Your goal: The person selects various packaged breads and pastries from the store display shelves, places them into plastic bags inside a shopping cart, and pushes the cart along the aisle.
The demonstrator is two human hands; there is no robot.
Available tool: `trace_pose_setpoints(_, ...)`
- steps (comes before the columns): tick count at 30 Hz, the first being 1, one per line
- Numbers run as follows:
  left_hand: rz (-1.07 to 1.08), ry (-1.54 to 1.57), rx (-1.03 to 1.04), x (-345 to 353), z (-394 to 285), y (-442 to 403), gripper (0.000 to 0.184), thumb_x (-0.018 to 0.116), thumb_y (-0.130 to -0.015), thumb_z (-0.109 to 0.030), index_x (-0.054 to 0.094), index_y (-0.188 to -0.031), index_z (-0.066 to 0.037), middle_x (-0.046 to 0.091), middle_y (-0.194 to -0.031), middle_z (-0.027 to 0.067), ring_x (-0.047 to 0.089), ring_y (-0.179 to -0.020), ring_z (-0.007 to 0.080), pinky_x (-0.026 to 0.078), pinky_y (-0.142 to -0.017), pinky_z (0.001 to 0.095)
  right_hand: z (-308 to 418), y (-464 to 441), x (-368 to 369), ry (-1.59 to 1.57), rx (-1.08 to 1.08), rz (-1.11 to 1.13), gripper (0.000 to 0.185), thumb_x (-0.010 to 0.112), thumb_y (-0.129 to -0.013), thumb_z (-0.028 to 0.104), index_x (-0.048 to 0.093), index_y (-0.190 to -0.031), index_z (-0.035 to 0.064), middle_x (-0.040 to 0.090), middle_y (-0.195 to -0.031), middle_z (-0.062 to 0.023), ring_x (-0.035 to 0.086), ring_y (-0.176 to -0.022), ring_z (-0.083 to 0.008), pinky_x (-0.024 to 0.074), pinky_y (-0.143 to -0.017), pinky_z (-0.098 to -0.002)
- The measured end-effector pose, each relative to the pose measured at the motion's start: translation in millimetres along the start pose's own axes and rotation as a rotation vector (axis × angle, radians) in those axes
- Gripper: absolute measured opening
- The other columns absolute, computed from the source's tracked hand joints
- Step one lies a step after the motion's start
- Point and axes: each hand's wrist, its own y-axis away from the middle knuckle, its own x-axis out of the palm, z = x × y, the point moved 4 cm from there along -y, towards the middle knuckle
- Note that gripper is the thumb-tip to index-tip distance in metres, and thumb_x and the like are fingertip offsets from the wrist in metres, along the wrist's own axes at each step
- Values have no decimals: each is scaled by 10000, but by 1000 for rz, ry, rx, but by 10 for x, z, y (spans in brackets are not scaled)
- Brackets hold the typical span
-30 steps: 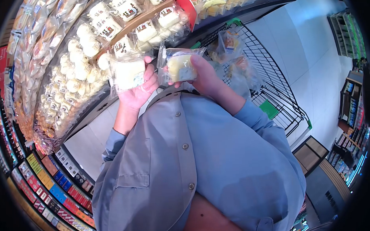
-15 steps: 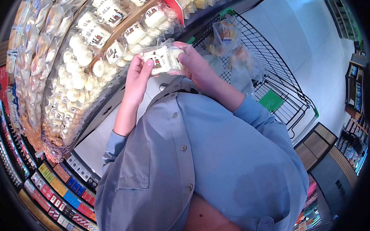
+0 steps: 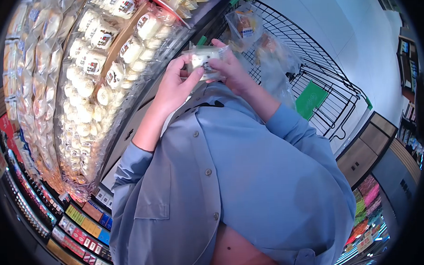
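A small packaged white bun (image 3: 204, 59) in a clear wrapper with dark print sits between my two hands, just in front of my chest. My left hand (image 3: 176, 82) grips its left and lower side, the thumb pressed on the front. On the other side, my right hand (image 3: 232, 71) holds the right edge, thumb across the front and fingers behind. The print on the wrapper is partly covered by my thumbs. To the left, similar wrapped white buns (image 3: 92, 61) are piled on a long display shelf.
A black wire shopping cart (image 3: 319, 65) with green trim stands at right, with bagged items (image 3: 248, 31) inside. A brown divider (image 3: 107, 61) runs between the bun rows. Shelves of colourful boxes (image 3: 84, 223) are at lower left. Pale floor tiles (image 3: 310, 17) lie beyond the cart.
The packet has been turned in my hands and looks narrower now. Both hands have come closer together, the left one shifting right. The view has swung slightly, moving the shelf leftward.
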Motion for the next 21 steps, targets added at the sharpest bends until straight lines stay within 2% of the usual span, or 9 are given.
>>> trace_pose_setpoints(3,41,99,39,146,96,-207,345,587,-991,-161,524,-1300,-21,614,-1057,22,577,-886,71,492,-804,243,-32,77,-463,-162,44,-3,842,685,-887,320,193,-1517,55,508,-1349,-135,606,-1122,-239,578,-785,-408)
trace_pose_setpoints(4,56,100,36,201,158,-291,345,587,-991,-161,524,-1300,-21,614,-1057,22,577,-886,71,492,-804,243,-93,88,-685,-193,38,-11,715,645,-912,359,316,-1476,69,548,-1322,-124,626,-1104,-256,581,-803,-444)
trace_pose_setpoints(7,117,-193,8,408,409,-556,340,613,-956,-162,566,-1251,1,639,-1067,72,628,-914,146,506,-842,285,-272,271,-1284,-365,130,-166,613,633,-922,371,425,-1421,82,592,-1275,-127,640,-1085,-271,589,-811,-455)
trace_pose_setpoints(9,164,-547,162,644,533,-687,387,645,-908,-214,595,-1220,10,651,-1086,140,657,-974,269,513,-885,355,-348,421,-1556,-393,147,-222,580,626,-928,374,454,-1401,85,605,-1262,-128,643,-1082,-277,592,-811,-460)
trace_pose_setpoints(10,230,-617,106,753,601,-769,503,673,-865,-307,578,-1264,-15,627,-1162,174,625,-1070,353,491,-939,421,-379,492,-1635,-414,164,-267,549,618,-934,376,482,-1382,89,617,-1248,-128,646,-1078,-283,594,-812,-466)
trace_pose_setpoints(15,214,-1041,150,1116,808,-1084,532,698,-827,-382,577,-1236,-62,567,-1278,160,560,-1180,355,464,-970,451,-479,760,-1734,-385,181,-246,566,617,-930,373,480,-1398,85,602,-1280,-129,642,-1091,-271,594,-824,-458)
trace_pose_setpoints(17,278,-1135,-21,1092,1011,-1297,414,678,-840,-355,621,-1121,-56,619,-1196,156,601,-1125,338,488,-944,443,-478,782,-1633,-362,189,-192,576,622,-924,370,479,-1406,88,599,-1288,-128,641,-1096,-263,593,-830,-452)
trace_pose_setpoints(19,290,-1039,-39,1073,1199,-1404,366,661,-853,-341,635,-1071,-48,648,-1118,157,629,-1075,326,503,-914,440,-464,743,-1432,-336,198,-10,582,627,-917,356,479,-1418,101,598,-1297,-108,637,-1105,-240,589,-827,-424)
trace_pose_setpoints(21,297,-953,-63,1079,1248,-1429,327,644,-866,-328,648,-1021,-39,677,-1040,159,656,-1025,315,519,-884,437,-481,693,-1380,-306,193,-11,576,630,-913,349,484,-1418,113,593,-1312,-91,633,-1107,-215,585,-802,-390)
